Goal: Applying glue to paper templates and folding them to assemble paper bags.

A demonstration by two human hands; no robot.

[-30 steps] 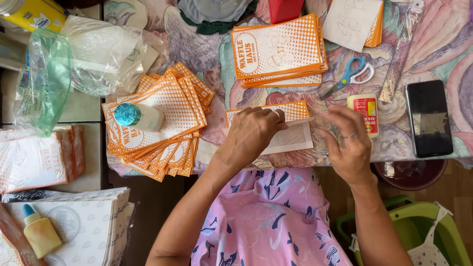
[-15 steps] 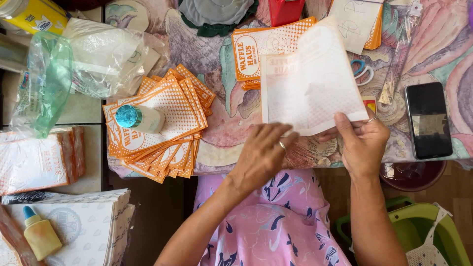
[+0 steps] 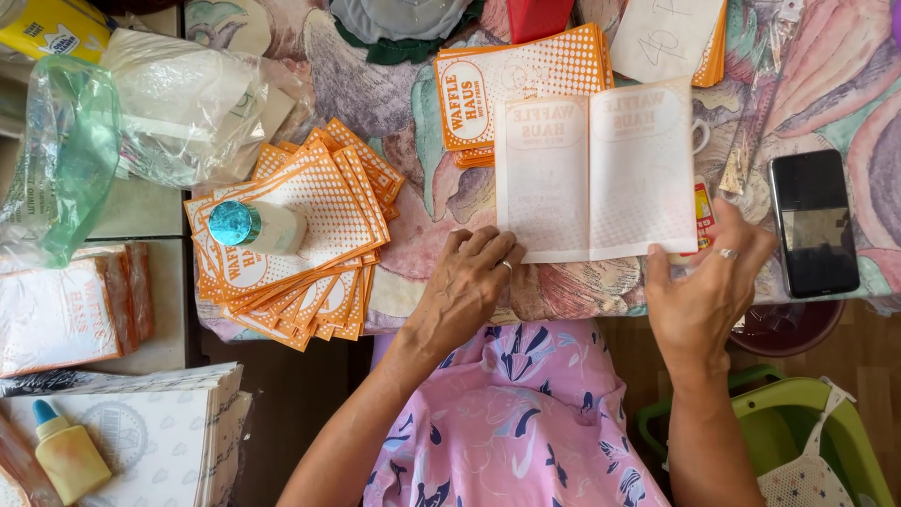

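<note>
Sheet (image 3: 596, 174) now unfolded flat, btwn both hands' fingers (image 3: 488, 249).

A table (image 3: 413, 113) fills the upper part of the view, covered by a cloth printed with large shell shapes in mauve, teal and cream — its near edge runs across the middle of the picture. Left of it stands a pale cream surface (image 3: 141, 211) (a counter or a second table, hard to tell which). Below the table's near edge the floor (image 3: 868, 361) shows as brown wood. The light is soft and even — shadows are faint, and no window or wall is in view.
</note>
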